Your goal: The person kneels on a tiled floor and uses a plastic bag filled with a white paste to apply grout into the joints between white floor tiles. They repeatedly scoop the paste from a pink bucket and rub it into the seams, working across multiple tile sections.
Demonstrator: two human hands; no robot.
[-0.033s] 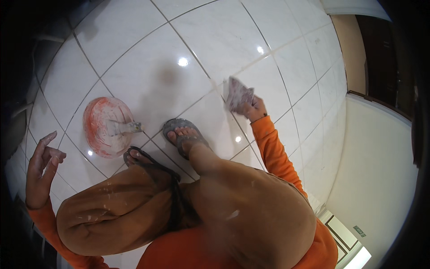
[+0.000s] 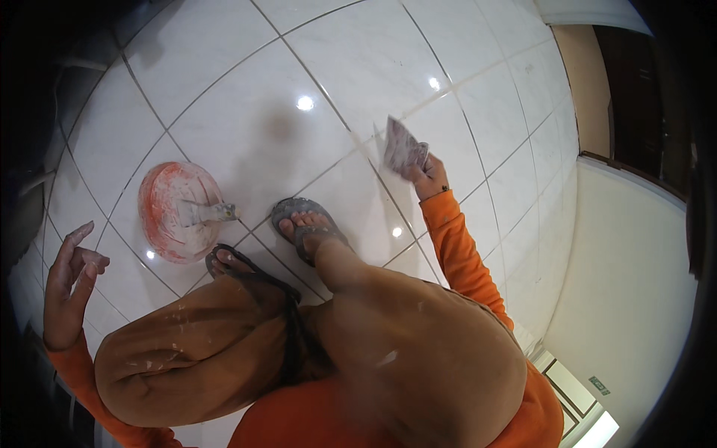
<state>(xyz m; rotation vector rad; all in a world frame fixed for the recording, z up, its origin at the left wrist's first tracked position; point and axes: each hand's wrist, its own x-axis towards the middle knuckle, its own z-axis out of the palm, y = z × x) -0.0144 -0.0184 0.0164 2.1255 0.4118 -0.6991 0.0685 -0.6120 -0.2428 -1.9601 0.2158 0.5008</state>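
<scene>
My right hand [image 2: 427,178] grips a thin flat piece [image 2: 403,148], smeared white with reddish streaks; its exact kind is unclear. It is held over the white tiled floor [image 2: 314,45], close to a joint filled with pale material. To the left, my left hand [image 2: 71,280] is raised beside my knee, with nothing in it, its fingers bent but apart and whitened at the tips. Between the hands, a round red dish [image 2: 158,224] coated with white paste rests on the floor. A putty-knife-like tool [image 2: 216,213] lies in it, its handle over the right rim.
My feet in dark flip-flops [image 2: 302,228] stand right of the dish. A pale wall [image 2: 627,276] runs along the right side, with a dark doorway [image 2: 635,97] beyond. Dark objects [image 2: 30,216] line the left edge. Ceiling lights reflect off the tiles.
My right hand has shifted slightly to the right with the flat piece, which has turned a little. My left hand, the dish and its tool have hardly moved.
</scene>
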